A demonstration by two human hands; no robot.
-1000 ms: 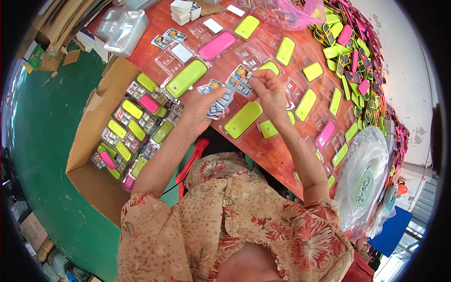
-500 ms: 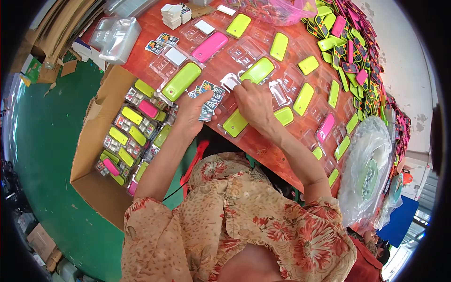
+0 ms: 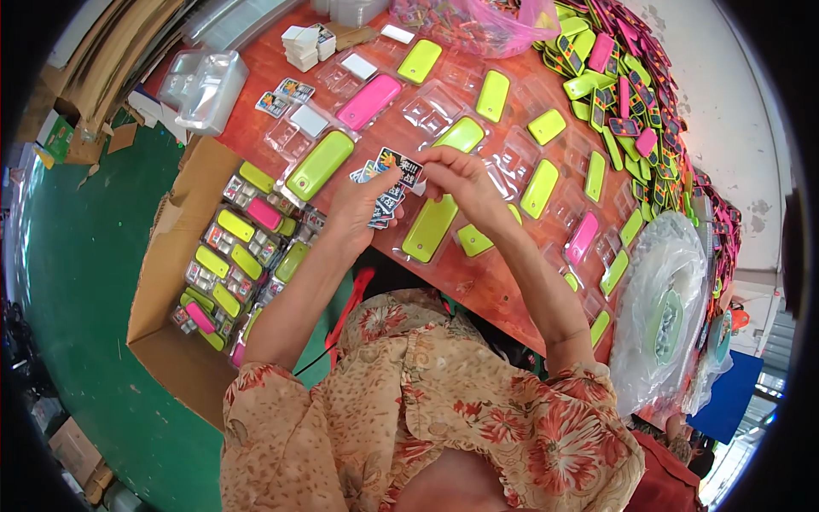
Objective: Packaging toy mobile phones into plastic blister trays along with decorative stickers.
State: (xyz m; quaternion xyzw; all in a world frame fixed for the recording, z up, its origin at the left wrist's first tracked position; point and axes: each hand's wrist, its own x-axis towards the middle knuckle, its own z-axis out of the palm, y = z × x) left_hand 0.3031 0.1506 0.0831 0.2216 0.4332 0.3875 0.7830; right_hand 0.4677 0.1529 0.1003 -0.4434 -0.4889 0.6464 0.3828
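My left hand (image 3: 358,206) is closed around a fanned bunch of small printed cards (image 3: 386,205), dark with pale lettering and a coloured picture. The thumb lies across the bunch. My right hand (image 3: 465,183) has thumb and forefinger pinched at the right edge of the top card (image 3: 399,165), which sticks out above the others. Just below the right hand lies a yellow-green oblong case (image 3: 431,229) in a clear plastic tray. Another green case (image 3: 320,165) rests left of the cards, and one more (image 3: 461,134) is partly behind the right hand.
Clear trays with green and pink cases cover the red table (image 3: 486,282). A heap of cases (image 3: 627,94) rises at the far right, near a pink bag (image 3: 478,26). Card stacks (image 3: 303,47) stand at the back. A cardboard box (image 3: 183,367) of filled packs sits left.
My right hand has moved from over the trays back left to the cards in my left hand, and now pinches the top card's edge. The view has shifted slightly.
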